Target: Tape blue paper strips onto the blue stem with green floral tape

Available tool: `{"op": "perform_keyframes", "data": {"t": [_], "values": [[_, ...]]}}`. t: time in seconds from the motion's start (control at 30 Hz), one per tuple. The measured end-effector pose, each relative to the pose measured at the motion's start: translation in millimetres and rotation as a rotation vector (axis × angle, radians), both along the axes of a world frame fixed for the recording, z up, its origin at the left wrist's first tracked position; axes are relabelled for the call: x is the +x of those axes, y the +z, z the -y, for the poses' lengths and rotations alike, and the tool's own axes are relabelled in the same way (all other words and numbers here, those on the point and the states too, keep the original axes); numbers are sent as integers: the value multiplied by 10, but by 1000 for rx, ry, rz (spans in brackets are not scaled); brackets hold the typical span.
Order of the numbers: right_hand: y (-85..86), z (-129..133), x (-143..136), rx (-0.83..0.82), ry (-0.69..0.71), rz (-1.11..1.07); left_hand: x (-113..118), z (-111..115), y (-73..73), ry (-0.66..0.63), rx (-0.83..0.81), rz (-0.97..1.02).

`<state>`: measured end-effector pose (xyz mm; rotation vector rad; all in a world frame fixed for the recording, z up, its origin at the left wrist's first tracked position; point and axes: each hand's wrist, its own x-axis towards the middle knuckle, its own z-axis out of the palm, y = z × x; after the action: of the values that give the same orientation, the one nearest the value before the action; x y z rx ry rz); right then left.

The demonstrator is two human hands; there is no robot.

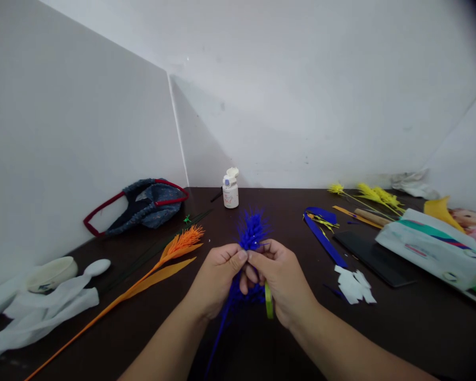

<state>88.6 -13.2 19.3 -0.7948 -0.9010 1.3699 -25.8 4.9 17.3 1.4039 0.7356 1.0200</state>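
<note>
A blue artificial wheat ear, with spiky bristles, stands up between my hands over the middle of the table. My left hand pinches its base between thumb and fingers, and a thin blue stem runs down below. My right hand is closed at the same spot, its thumb tip close to the left one. Against the right palm hangs a narrow yellow-green roll of tape, partly hidden by fingers. More blue bristles show beneath the hands. To the left lies a finished-looking orange wheat stalk with long leaves.
A white bottle stands near the wall. A denim bag and white strips lie left. On the right are a blue strip, white scraps, a dark flat board, yellow wheat ears and a white packet.
</note>
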Motion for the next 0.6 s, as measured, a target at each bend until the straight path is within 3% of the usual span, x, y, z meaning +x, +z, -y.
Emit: {"op": "perform_keyframes", "data": {"t": [0.2,0.37,0.5,0.6], "values": [[37,8,109,-29,60,33,-64,-37,8,44,10,-39],[136,57,199,-61,148,93,-104,-57,38,208,113,-191],[179,192,153,-72,152,107,-104,-54,66,294,103,-118],[138,317,42,53,118,232,-88,-61,43,305,89,11]]}}
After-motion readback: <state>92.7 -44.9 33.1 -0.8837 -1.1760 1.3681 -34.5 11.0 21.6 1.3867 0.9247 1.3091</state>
